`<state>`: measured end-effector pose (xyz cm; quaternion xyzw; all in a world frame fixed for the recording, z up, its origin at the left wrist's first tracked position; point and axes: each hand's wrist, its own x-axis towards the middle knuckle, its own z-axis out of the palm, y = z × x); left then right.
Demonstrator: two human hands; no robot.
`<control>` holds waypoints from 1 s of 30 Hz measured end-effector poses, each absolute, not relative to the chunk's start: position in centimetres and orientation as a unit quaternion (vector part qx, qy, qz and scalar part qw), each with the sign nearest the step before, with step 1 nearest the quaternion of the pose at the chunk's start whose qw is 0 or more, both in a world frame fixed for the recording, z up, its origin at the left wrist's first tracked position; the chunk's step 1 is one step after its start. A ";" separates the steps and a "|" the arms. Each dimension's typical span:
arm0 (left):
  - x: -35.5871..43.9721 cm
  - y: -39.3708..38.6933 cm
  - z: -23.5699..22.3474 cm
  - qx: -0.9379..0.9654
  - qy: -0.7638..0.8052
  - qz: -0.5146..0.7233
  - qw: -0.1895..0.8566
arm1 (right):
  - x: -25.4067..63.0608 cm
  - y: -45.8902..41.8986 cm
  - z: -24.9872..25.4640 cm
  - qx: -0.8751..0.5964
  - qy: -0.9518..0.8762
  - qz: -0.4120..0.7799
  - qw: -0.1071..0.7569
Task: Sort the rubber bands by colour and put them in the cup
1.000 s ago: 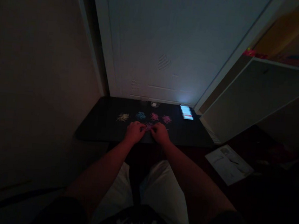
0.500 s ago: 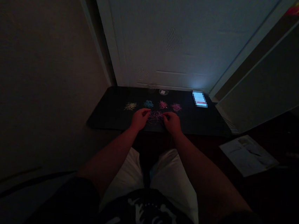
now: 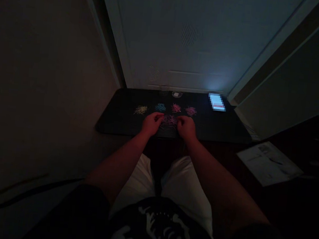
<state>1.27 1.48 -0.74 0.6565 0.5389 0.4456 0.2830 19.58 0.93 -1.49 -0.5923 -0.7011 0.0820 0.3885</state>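
Observation:
The room is very dark. On a low black table lies a mixed heap of thin coloured strands between my two hands. My left hand rests at the heap's left edge with fingers curled onto it. My right hand sits at the right edge, fingers also curled in. Behind the heap lie sorted small piles in a row: a yellow pile, a blue pile, a pink pile and a magenta pile. What the fingers hold is too dim to tell.
A lit phone screen glows at the table's back right. A clear cup and a small dish stand at the back edge against a white door. A paper sheet lies on the floor at right, beside a white cabinet.
The view has tilted, so the table sits higher in the frame. My hands have drawn slightly apart at the sides of the mixed heap, which shows more between them.

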 end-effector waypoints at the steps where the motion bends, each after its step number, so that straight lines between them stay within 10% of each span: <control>1: 1.3 1.4 -0.7 0.660 0.534 0.445 0.285 | 19.6 0.9 -1.5 -0.584 -0.711 0.080 0.383; 12: -0.6 1.2 -0.2 0.646 0.526 0.468 0.294 | 19.6 0.8 -1.3 -0.568 -0.726 0.079 0.380; 30: 3.0 5.1 3.6 0.781 0.615 0.074 0.081 | 19.0 0.5 -0.8 -0.560 -0.772 0.062 0.295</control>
